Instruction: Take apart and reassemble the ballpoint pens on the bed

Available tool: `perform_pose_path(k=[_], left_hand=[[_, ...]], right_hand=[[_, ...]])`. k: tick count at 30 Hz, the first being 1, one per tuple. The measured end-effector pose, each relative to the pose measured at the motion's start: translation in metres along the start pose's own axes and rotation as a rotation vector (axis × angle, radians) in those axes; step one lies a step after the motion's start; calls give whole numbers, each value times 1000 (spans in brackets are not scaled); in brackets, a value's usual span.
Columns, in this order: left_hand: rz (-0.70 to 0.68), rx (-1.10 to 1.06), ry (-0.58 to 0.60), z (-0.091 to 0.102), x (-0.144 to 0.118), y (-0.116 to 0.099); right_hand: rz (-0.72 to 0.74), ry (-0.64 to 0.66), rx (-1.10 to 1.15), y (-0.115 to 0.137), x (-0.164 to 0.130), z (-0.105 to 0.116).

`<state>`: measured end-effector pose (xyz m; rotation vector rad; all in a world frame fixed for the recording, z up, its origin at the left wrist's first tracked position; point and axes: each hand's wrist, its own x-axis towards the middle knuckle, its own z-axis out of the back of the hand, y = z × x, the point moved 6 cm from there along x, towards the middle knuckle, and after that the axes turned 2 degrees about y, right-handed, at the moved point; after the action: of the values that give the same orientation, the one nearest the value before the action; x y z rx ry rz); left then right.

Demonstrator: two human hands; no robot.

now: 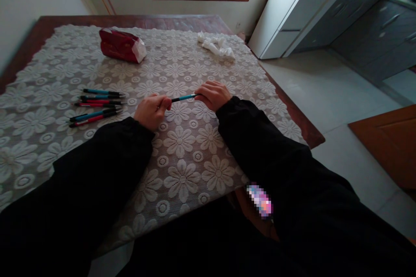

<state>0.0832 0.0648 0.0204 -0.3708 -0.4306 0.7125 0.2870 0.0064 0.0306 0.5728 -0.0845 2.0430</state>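
Note:
Between my two hands a blue pen (186,98) with a black section is held level above the tablecloth. My left hand (151,111) is closed around its black end, hiding the tip. The fingers of my right hand (213,94) pinch the blue end. Left of my left hand, several blue and red pens (99,104) with black parts lie roughly side by side on the cloth, their ends pointing right.
A flower-patterned lace tablecloth (182,177) covers the wooden table. Toward the back stand a dark red pouch (118,46) at left and a crumpled white plastic bag (217,46) at right. A pixelated phone-like object (260,200) is below the near edge. A fridge (286,13) stands beyond.

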Motion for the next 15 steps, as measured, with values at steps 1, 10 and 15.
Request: perform_pose_path(k=[1, 10, 15], left_hand=[[-10, 15, -6, 1, -1, -1], [35, 86, -64, 7, -4, -5], [71, 14, -107, 10, -3, -2]], right_hand=[[-20, 8, 16, -1, 0, -1], [-305, 0, 719, -15, 1, -21], [-367, -5, 1328, -12, 3, -19]])
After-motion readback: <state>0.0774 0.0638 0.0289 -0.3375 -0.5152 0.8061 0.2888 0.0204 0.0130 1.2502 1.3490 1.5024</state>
